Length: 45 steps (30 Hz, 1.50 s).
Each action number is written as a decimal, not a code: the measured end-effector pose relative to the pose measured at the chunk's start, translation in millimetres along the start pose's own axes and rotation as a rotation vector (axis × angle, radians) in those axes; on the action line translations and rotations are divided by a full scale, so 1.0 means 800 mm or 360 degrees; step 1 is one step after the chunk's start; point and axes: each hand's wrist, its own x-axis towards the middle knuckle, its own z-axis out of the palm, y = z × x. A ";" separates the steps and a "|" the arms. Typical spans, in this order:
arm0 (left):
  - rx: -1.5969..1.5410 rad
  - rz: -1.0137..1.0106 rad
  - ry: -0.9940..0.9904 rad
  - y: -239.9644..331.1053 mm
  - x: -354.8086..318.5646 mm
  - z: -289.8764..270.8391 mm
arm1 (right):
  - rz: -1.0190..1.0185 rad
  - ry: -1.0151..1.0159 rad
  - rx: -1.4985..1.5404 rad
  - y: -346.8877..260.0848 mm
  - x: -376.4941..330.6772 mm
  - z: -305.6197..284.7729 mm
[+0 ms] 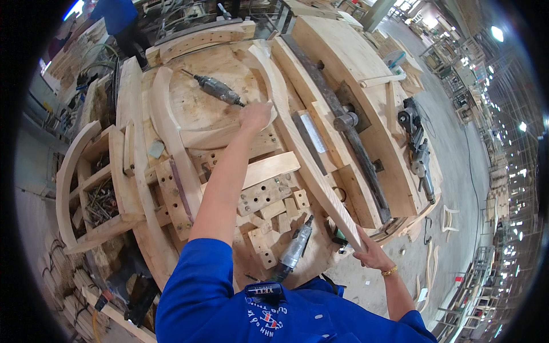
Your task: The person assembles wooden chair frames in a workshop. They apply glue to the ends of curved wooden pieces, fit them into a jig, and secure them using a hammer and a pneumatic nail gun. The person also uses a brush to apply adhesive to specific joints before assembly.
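Busy workshop clutter is ringing a plywood-topped bench (191,111), where a wooden frame (162,103) is lying toward eleven o'clock. At four, the right hand (373,255) is grasping the long rail's (306,164) lower end, probably steadying it. Between eleven and twelve, the left hand (255,117) is covering the crosspiece (209,138) joint, grip impossible to tell. Pale, unpainted, the rail is bowing gently.

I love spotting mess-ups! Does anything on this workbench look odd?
Mostly the small wooden blocks: they lie jumbled at different angles near the closer power tool, which looks untidy. Another power tool lies between the sides of the curved wooden frame the right hand holds, perhaps in the way. Nothing looks clearly spilled or broken.
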 end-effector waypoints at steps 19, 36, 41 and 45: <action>0.0017 -0.0428 -0.0067 -0.079 -0.090 -0.060 | -0.0156 0.0183 -0.0079 -0.002 0.006 0.012; 0.0055 -0.0466 -0.0065 -0.073 -0.085 -0.054 | -0.0082 0.0166 -0.0017 -0.006 -0.004 0.013; 0.0093 -0.0452 -0.0142 -0.076 -0.086 -0.052 | -0.0104 0.0183 -0.0043 -0.002 0.001 0.016; 0.0017 -0.0463 -0.0118 -0.070 -0.091 -0.057 | -0.0194 0.0203 0.0094 0.006 0.002 0.023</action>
